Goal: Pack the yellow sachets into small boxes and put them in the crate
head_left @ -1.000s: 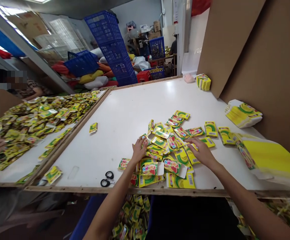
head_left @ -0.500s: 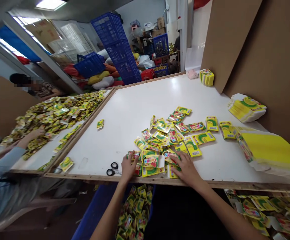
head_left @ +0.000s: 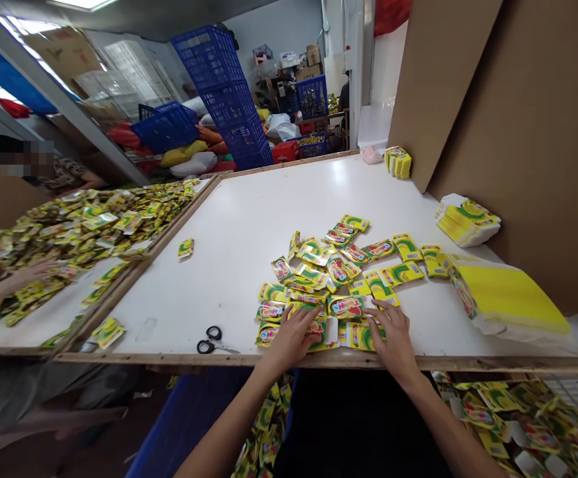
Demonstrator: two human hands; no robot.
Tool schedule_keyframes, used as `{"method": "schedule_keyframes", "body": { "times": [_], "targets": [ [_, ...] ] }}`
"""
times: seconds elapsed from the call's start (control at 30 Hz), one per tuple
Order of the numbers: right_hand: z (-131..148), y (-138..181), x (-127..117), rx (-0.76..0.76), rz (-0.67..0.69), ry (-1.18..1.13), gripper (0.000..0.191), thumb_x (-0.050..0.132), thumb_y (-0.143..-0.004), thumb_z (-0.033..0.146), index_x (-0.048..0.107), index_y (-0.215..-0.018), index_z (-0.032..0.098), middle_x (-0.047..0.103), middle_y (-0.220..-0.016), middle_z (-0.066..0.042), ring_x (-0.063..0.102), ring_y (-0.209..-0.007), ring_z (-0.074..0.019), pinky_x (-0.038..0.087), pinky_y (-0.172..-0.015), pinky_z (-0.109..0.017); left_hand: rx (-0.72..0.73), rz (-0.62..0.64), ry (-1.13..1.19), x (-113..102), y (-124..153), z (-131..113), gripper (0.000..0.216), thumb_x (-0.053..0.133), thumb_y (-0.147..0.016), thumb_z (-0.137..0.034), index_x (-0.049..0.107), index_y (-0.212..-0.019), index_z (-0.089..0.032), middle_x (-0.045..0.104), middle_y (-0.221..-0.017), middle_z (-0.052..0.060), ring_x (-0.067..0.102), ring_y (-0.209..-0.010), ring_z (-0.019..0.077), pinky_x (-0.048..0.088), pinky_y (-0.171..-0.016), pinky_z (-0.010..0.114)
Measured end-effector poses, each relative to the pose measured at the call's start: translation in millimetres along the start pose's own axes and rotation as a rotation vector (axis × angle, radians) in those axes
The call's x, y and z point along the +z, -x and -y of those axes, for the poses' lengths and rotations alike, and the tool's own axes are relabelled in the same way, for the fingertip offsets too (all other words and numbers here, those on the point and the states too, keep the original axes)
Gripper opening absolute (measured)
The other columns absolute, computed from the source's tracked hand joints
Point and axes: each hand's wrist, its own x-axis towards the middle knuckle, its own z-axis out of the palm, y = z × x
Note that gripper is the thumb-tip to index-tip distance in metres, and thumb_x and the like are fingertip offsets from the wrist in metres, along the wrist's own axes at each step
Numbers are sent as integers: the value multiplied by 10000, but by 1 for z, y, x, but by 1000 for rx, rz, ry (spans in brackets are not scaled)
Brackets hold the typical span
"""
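Observation:
Small yellow-and-green packets with banana pictures lie in a loose heap (head_left: 313,255) on the white table. Near the front edge, several of them sit in rough rows. My left hand (head_left: 293,338) rests over the lower packets, fingers spread, touching a packet with an open white flap (head_left: 331,330). At the right end of the rows, my right hand (head_left: 393,335) has its fingers apart, touching the ends of an upper packet (head_left: 344,307) and a lower packet (head_left: 361,336). Neither hand is closed around anything. Some of the packets are hidden under the fingers.
Black-handled scissors (head_left: 214,338) lie left of my hands. Stacked flat cartons (head_left: 512,299) stand at the right, by a brown board (head_left: 532,153). A blue crate (head_left: 189,411) and more packets (head_left: 512,418) are below the table edge. A co-worker's hand (head_left: 37,271) is at the left pile.
My left hand has moved right, from the left end of the rows onto their middle. My right hand has shifted to their right end. The view has turned slightly right.

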Motion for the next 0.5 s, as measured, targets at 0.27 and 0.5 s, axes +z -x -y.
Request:
{"method": "schedule_keyframes", "body": {
  "times": [0.27, 0.5],
  "targets": [
    [36, 19, -1, 147, -2, -453, 230, 482, -896, 274, 554, -1113, 245, 636, -1068, -78, 602, -984, -227, 485, -849, -383, -116, -315, 562, 5, -2, -36, 326, 563, -838, -269, 536, -1162, -236, 617, -1110, 78, 598, -991, 226, 483, -865, 366],
    [33, 20, 3, 236, 23, -640, 313, 556, -866, 332, 483, -1153, 231, 639, -1070, -80, 644, -951, -206, 533, -810, -342, -151, -333, 1007, 46, 0, -65, 324, 566, -845, -250, 496, -1161, -225, 640, -944, 48, 614, -914, 182, 488, -836, 322]
  ]
}}
